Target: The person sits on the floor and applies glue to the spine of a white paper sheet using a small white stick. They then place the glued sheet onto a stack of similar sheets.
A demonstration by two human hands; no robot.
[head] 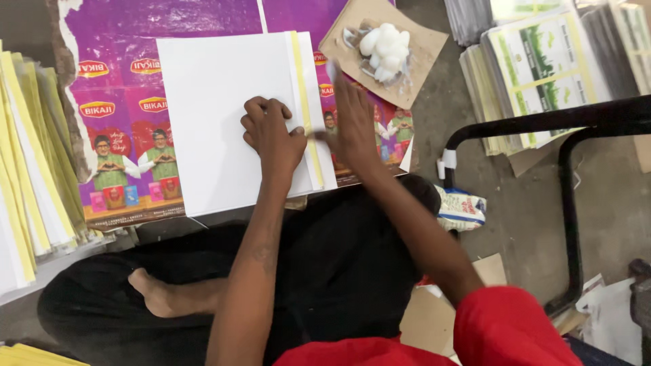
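1. Left hand [271,132] is down on the white sheets [230,122], fingers curled under and knuckles pressing, pinning the stack flat rather than gripping it.
2. Right hand [352,125] sits just beside it at the stack's right edge, fingers stretched flat and blurred; something thin seems to poke out between the two hands, but I cannot tell whether the right hand holds it.
3. White sheets lie square on a purple printed wrapper sheet [119,108] spread over the floor, close in front of the person's crossed legs.
4. Yellow strip [306,108] runs down the stack's right margin, and the right hand lies straight over it.
5. My read of the step: the strip along that edge is being rubbed or pressed down while the left hand keeps the sheets from sliding.
6. Next move, as I judge it, calls for steady pressure from the left hand and an even stroke along the strip's length, so the edges stay lined up.
7. Brown card [420,41] with a lump of white cotton [386,41] lies just beyond the right hand.
8. Further out: yellow-edged paper stacks [30,156] on the left, green-printed stacks [536,68] on the right, and a black metal frame [569,176] beside them.
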